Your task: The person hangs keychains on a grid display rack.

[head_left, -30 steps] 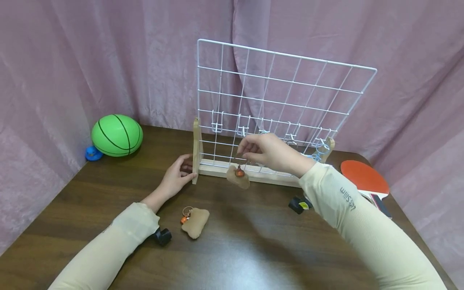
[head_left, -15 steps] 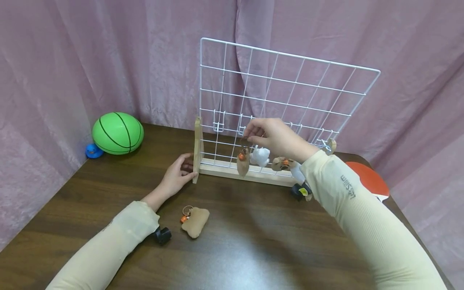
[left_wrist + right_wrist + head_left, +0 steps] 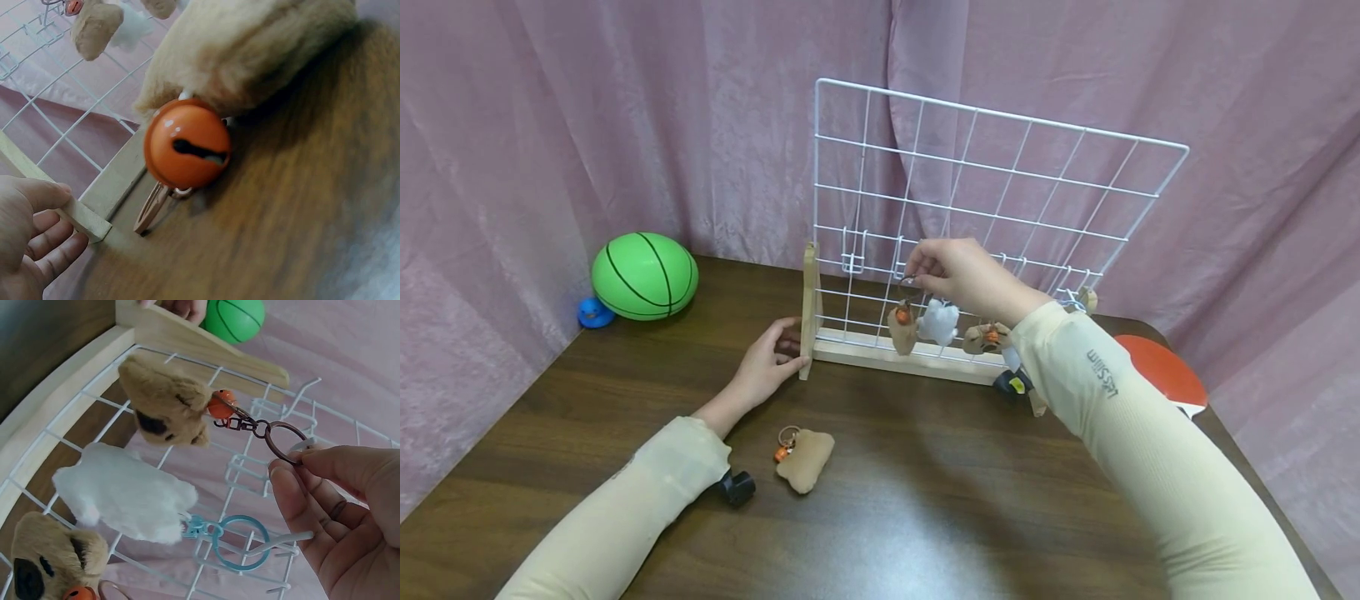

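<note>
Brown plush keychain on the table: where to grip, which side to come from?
Probably pinch its copper-coloured ring, from above on the left hand's side: the ring juts past the plush body that way, beside the orange bell, and nothing covers it.

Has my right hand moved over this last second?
Yes, upward: in the head view, the right hand sits higher against the white wire grid.

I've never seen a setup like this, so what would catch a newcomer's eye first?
Probably the bright green, black-lined ball at the back left of the brown wooden table. To its right stands a white wire grid, where the right hand pinches the brownish metal ring of a brown plush keychain.
</note>
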Motion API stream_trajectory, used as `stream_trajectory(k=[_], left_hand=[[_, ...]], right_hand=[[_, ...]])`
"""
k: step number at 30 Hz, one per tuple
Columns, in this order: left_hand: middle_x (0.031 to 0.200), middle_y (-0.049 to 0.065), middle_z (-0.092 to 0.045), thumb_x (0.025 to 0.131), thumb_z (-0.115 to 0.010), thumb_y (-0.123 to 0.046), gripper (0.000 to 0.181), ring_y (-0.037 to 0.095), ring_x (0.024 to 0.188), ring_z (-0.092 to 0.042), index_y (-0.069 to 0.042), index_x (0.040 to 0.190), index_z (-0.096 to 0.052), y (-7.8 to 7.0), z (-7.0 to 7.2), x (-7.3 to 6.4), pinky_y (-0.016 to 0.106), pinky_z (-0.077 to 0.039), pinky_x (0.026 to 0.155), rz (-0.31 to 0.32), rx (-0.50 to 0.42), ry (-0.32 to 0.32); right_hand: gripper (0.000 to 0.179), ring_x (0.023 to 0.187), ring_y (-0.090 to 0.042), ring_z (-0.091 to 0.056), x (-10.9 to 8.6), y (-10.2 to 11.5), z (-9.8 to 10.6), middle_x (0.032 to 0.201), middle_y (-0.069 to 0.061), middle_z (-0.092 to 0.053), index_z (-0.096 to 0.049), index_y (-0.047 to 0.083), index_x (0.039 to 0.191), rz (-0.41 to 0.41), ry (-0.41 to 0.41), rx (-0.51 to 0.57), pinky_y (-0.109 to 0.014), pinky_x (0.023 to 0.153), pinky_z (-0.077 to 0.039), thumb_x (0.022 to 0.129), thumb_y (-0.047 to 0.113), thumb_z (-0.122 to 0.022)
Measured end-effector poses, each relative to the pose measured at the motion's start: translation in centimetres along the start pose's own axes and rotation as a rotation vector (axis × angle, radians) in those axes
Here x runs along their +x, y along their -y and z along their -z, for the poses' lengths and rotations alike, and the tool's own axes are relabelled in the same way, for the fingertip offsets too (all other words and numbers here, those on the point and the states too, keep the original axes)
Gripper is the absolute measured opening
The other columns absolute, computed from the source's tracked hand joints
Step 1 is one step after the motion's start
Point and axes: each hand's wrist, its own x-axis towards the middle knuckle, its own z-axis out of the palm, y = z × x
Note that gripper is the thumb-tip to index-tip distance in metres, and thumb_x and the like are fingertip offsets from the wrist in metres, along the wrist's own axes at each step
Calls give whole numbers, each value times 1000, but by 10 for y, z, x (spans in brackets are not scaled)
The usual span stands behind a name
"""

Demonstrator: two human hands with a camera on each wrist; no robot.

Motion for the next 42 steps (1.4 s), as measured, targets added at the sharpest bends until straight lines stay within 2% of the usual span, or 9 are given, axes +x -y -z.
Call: stream_trajectory(k=[5, 12, 19, 25, 34, 42], left_hand=[[119, 23, -57, 87, -67, -2, 61, 33, 106, -59, 0, 141, -38, -1, 0, -1, 29, -54, 81, -6, 6, -2], [120, 23, -57, 87, -67, -2, 61, 33, 107, -59, -1, 141, -38, 0, 0, -1, 31, -54, 82, -1, -10, -2], [120, 23, -57, 87, -67, -2, 61, 32, 106, -59, 0, 141, -38, 0, 0, -1, 26, -54, 80, -9, -5, -5], [120, 22, -57, 87, -68, -2, 61, 32, 107, -59, 0, 141, -38, 1, 0, -1, 26, -54, 81, -8, 1, -3], [120, 22, -57, 87, -68, -3, 61, 32, 106, -59, 0, 141, -38, 2, 2, -2, 27, -54, 81, -4, 4, -7], [121, 22, -57, 88, -67, -2, 61, 33, 108, -59, -1, 141, -38, 3, 3, -4, 30, -54, 83, 6, -2, -5]], right_hand=[[15, 88, -22, -64, 3, -2, -4, 94, -12, -68, -64, 3, 105, 1, 10, -23, -34, 84, -53, 93, 5, -56], [15, 90, -22, -64, 5, 0, -4, 94, -11, -69, -65, 3, 105, 12, 5, -54, -34, 85, -53, 93, 3, -56], [16, 95, -25, -65, 6, 0, -5, 99, -13, -70, -65, 1, 106, 19, -6, -72, -36, 91, -52, 91, 2, -58], [17, 96, -26, -65, 2, -2, -4, 102, -15, -69, -64, -1, 106, 42, -55, -62, -38, 91, -52, 91, 3, -59], [17, 95, -23, -64, -7, 3, -2, 104, -11, -67, -65, 4, 107, 46, -155, -11, -39, 89, -51, 90, 6, -63], [17, 94, -20, -64, -18, 11, -12, 103, -8, -68, -66, 4, 108, 75, -229, 57, -36, 84, -54, 91, 7, -63]])
